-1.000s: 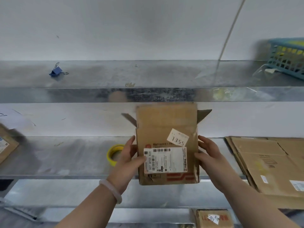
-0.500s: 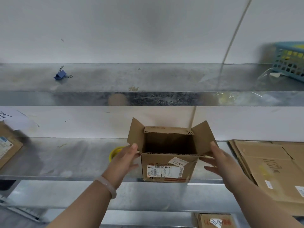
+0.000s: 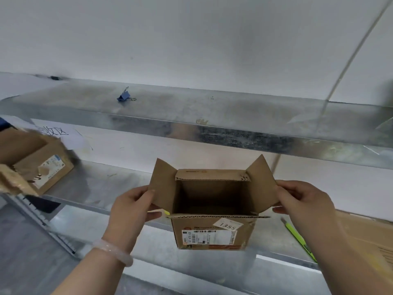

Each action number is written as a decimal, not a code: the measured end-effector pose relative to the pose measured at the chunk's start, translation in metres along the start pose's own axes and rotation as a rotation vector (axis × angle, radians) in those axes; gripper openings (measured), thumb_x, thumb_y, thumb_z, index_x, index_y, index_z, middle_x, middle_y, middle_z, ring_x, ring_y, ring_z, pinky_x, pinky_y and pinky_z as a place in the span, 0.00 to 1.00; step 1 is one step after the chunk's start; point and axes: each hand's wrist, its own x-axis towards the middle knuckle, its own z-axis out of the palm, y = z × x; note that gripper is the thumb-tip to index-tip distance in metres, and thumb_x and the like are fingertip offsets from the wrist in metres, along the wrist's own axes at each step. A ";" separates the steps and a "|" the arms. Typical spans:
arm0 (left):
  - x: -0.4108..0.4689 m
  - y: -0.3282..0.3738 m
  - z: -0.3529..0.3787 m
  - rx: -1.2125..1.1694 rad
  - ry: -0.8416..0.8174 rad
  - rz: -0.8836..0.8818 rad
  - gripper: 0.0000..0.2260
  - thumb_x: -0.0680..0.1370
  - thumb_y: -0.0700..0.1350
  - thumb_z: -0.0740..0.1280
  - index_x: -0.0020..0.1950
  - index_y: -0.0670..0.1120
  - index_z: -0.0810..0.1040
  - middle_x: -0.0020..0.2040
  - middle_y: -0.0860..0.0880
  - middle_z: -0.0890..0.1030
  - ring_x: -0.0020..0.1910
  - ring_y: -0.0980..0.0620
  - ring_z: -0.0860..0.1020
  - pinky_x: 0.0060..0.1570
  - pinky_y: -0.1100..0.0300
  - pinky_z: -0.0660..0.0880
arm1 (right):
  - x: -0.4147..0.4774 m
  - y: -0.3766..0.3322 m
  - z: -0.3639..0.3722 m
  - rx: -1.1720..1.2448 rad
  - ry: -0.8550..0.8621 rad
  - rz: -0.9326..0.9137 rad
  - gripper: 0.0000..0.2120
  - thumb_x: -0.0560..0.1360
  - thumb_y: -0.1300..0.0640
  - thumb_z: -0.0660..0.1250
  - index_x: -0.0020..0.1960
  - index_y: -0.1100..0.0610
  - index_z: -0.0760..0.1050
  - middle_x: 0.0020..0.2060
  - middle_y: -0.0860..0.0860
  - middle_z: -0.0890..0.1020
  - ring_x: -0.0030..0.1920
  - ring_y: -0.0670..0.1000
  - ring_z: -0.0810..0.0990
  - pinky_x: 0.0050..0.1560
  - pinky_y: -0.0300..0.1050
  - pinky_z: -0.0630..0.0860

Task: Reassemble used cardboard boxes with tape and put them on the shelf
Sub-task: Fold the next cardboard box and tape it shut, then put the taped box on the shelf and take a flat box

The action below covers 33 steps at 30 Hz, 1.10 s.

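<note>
A small brown cardboard box point(image 3: 212, 237) with a white shipping label and a "1355" sticker is held upright in front of the metal shelf point(image 3: 102, 188), its top open and its inside empty. My left hand point(image 3: 131, 207) pinches the left top flap. My right hand point(image 3: 302, 201) pinches the right top flap. Both side flaps stand spread outward. The back flap is folded down a little over the opening.
Another open brown box point(image 3: 40, 165) sits on the shelf at the left. Flattened cardboard point(image 3: 365, 237) lies at the right, with a green-handled tool point(image 3: 297, 241) beside it. A blue binder clip point(image 3: 124, 96) lies on the upper shelf.
The box has turned from label-facing to top-open and both hands have shifted from its sides to the side flaps. The view has swung left, bringing the left box into sight.
</note>
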 end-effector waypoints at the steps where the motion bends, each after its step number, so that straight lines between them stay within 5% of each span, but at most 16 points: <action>1: -0.004 -0.001 -0.014 -0.018 0.048 -0.012 0.08 0.80 0.42 0.65 0.45 0.51 0.81 0.40 0.47 0.86 0.39 0.45 0.85 0.41 0.52 0.83 | 0.002 -0.007 0.011 0.006 -0.045 -0.025 0.06 0.75 0.58 0.71 0.49 0.48 0.84 0.39 0.45 0.86 0.35 0.47 0.85 0.31 0.31 0.77; 9: -0.014 -0.021 -0.130 -0.120 0.349 -0.097 0.07 0.80 0.38 0.65 0.50 0.45 0.83 0.42 0.44 0.86 0.41 0.43 0.84 0.40 0.55 0.81 | -0.003 -0.039 0.145 -0.051 -0.364 -0.175 0.08 0.77 0.56 0.69 0.53 0.44 0.81 0.43 0.38 0.82 0.35 0.44 0.84 0.37 0.36 0.79; 13: 0.001 -0.032 -0.187 -0.182 0.446 -0.092 0.08 0.80 0.38 0.63 0.51 0.44 0.82 0.40 0.43 0.85 0.41 0.44 0.83 0.46 0.51 0.80 | -0.014 -0.061 0.235 -0.084 -0.434 -0.243 0.09 0.79 0.56 0.68 0.57 0.46 0.81 0.47 0.42 0.83 0.44 0.45 0.84 0.45 0.44 0.83; 16: 0.030 -0.043 -0.228 -0.226 0.422 -0.104 0.09 0.81 0.38 0.62 0.53 0.44 0.82 0.44 0.41 0.85 0.46 0.42 0.83 0.50 0.49 0.79 | -0.014 -0.076 0.304 -0.126 -0.451 -0.287 0.11 0.79 0.53 0.67 0.60 0.49 0.81 0.50 0.42 0.83 0.48 0.46 0.83 0.52 0.51 0.83; 21: 0.091 -0.061 -0.289 -0.207 0.340 -0.139 0.08 0.81 0.41 0.64 0.58 0.44 0.80 0.45 0.45 0.86 0.45 0.46 0.84 0.49 0.51 0.80 | -0.010 -0.097 0.415 -0.234 -0.420 -0.338 0.12 0.80 0.52 0.65 0.61 0.50 0.81 0.55 0.45 0.83 0.51 0.46 0.81 0.55 0.48 0.81; 25: 0.133 -0.072 -0.323 -0.222 0.262 -0.197 0.11 0.81 0.41 0.64 0.63 0.44 0.76 0.48 0.46 0.86 0.46 0.47 0.85 0.47 0.53 0.81 | -0.016 -0.100 0.481 -0.281 -0.345 -0.308 0.12 0.81 0.51 0.63 0.60 0.51 0.81 0.56 0.46 0.83 0.52 0.46 0.79 0.50 0.39 0.72; 30: 0.171 -0.075 -0.341 -0.284 0.244 -0.231 0.14 0.81 0.40 0.64 0.67 0.46 0.73 0.49 0.45 0.85 0.47 0.47 0.85 0.49 0.52 0.81 | -0.010 -0.109 0.524 -0.271 -0.321 -0.218 0.13 0.82 0.48 0.60 0.56 0.53 0.80 0.48 0.48 0.82 0.48 0.49 0.79 0.42 0.40 0.71; 33: 0.182 -0.070 -0.345 -0.322 0.228 -0.238 0.17 0.80 0.40 0.66 0.67 0.48 0.70 0.53 0.44 0.83 0.48 0.46 0.84 0.50 0.51 0.81 | -0.006 -0.112 0.532 -0.119 -0.399 -0.107 0.19 0.82 0.43 0.58 0.67 0.50 0.74 0.58 0.44 0.78 0.61 0.48 0.77 0.60 0.44 0.72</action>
